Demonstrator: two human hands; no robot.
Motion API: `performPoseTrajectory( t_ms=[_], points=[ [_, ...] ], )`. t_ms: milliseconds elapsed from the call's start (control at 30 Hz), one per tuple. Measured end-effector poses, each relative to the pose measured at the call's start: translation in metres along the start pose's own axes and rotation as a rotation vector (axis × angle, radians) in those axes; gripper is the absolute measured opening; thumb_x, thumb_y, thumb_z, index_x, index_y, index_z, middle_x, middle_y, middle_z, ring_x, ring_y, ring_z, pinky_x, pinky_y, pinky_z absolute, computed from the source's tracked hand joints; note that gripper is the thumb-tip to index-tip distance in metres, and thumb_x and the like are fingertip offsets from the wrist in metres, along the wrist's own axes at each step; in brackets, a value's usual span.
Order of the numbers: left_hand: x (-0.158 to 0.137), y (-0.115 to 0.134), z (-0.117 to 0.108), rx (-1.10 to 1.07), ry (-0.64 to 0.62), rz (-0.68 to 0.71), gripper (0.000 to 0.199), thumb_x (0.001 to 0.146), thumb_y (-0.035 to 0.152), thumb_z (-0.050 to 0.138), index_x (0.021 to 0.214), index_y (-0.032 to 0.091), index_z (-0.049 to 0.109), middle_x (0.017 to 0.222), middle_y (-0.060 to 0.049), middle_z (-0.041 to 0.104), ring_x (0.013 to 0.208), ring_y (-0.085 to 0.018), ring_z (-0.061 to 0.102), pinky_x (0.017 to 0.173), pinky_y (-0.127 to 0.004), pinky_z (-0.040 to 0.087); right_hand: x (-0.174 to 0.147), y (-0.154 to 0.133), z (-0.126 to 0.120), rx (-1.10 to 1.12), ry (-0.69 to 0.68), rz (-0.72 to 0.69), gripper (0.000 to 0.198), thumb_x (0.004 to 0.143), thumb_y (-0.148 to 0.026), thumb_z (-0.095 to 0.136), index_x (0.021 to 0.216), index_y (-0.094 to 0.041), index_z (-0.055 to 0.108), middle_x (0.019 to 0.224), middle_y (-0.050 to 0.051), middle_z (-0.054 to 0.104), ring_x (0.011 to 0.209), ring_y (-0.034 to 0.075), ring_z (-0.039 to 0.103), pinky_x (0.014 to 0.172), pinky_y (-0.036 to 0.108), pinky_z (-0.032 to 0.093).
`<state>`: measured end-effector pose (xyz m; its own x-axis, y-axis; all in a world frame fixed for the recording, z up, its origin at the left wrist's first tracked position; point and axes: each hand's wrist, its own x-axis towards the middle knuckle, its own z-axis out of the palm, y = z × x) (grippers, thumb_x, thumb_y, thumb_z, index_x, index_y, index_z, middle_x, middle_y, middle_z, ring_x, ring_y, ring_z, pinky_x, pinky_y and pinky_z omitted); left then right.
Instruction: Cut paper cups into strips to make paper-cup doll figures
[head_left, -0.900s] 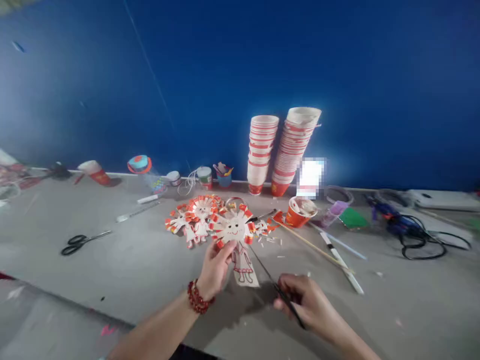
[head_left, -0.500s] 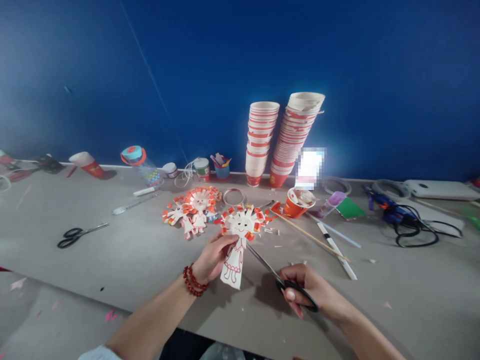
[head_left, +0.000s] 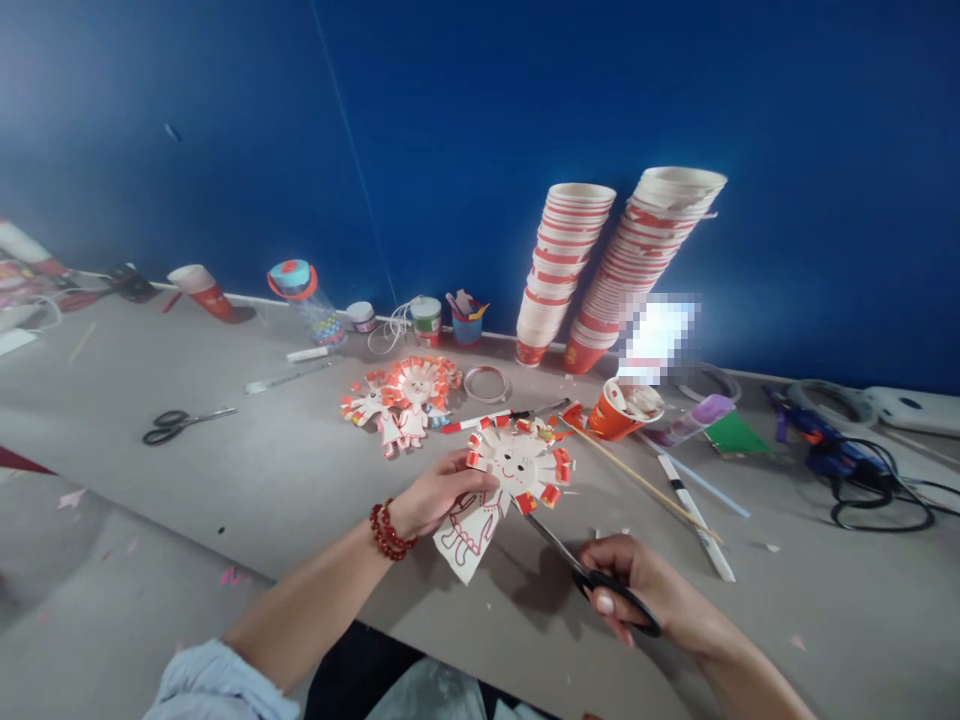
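So, LH (head_left: 439, 495) pinches doll (head_left: 517, 470); RH (head_left: 637, 580) curled rnd scissors (head_left: 579, 572).

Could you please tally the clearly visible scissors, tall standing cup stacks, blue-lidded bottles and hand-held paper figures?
Scissors: 2, one pair in the right hand, another pair lying further left
Tall standing cup stacks: 2
Blue-lidded bottle: 1
Paper figure in the left hand: 1
Total: 6

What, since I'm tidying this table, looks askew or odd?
The taller cup stack leans right, more steeply than the shorter stack, so it looks askew. Loose paper scraps litter the table, looking untidy.
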<state>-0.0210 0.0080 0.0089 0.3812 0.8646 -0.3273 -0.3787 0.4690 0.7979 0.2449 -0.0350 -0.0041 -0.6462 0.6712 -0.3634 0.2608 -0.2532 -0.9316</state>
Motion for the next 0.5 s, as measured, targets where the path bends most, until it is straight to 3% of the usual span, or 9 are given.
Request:
performPoseTrajectory(
  t_ms=[133,333,500],
  points=[
    [-0.003,0.005,0.000,0.090,-0.044,0.015,0.019,0.066,0.024,0.076,0.070,0.013,0.062,0.061,-0.001,0.060,0.054,-0.010,0.056,0.054,-0.021,0.045,0.001,0.003,0.000,0.003,-0.030,0.024,0.055,0.066,-0.068,0.067,0.060,-0.019,0.043,0.046,-0.002,0.050,0.039,0.009,0.045,0.040,0.020,0.025],
    [-0.004,0.008,-0.004,0.291,-0.054,0.046,0.024,0.068,0.027,0.073,0.059,0.014,0.054,0.050,0.005,0.045,0.044,-0.005,0.037,0.044,-0.021,0.027,0.002,0.001,0.003,0.040,-0.035,0.049,0.055,0.064,-0.067,0.069,0.060,-0.019,0.043,0.045,-0.003,0.049,0.037,0.008,0.045,0.038,0.019,0.028],
    [-0.004,0.013,-0.005,0.390,-0.141,0.031,0.025,0.072,0.028,0.066,0.055,0.014,0.052,0.048,0.006,0.039,0.044,-0.005,0.032,0.044,-0.022,0.022,0.001,0.001,0.003,0.076,-0.052,0.072,0.055,0.063,-0.066,0.070,0.061,-0.019,0.043,0.045,-0.003,0.050,0.037,0.008,0.045,0.036,0.017,0.027]
  ],
)
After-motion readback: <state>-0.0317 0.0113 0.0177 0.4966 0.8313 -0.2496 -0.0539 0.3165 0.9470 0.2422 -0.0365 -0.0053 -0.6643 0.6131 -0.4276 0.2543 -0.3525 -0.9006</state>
